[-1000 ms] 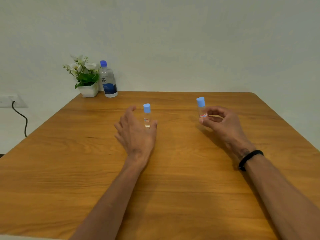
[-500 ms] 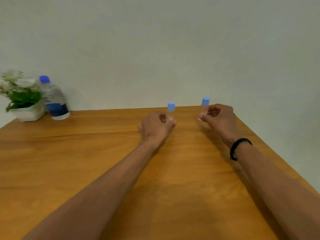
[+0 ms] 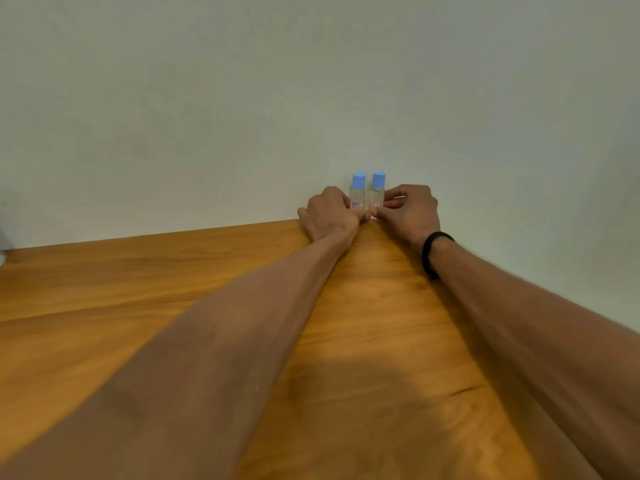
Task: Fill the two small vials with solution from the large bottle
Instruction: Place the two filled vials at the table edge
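Observation:
Two small clear vials with blue caps stand upright side by side at the table's far right corner, close to the wall. My left hand [image 3: 330,213] is closed around the base of the left vial [image 3: 358,192]. My right hand [image 3: 410,211] pinches the base of the right vial [image 3: 378,190] between thumb and fingers. Both caps are on, and the vials' bottoms are hidden behind my fingers. The large bottle is out of view.
The wooden table [image 3: 138,289] stretches left and toward me; its far edge meets a plain pale wall [image 3: 311,81]. A black band [image 3: 433,251] sits on my right wrist. A sliver of something white shows at the left frame edge.
Both hands carried the vials farther away toward the far right corner and brought them together. My view turned right, so the large bottle and the plant left the frame.

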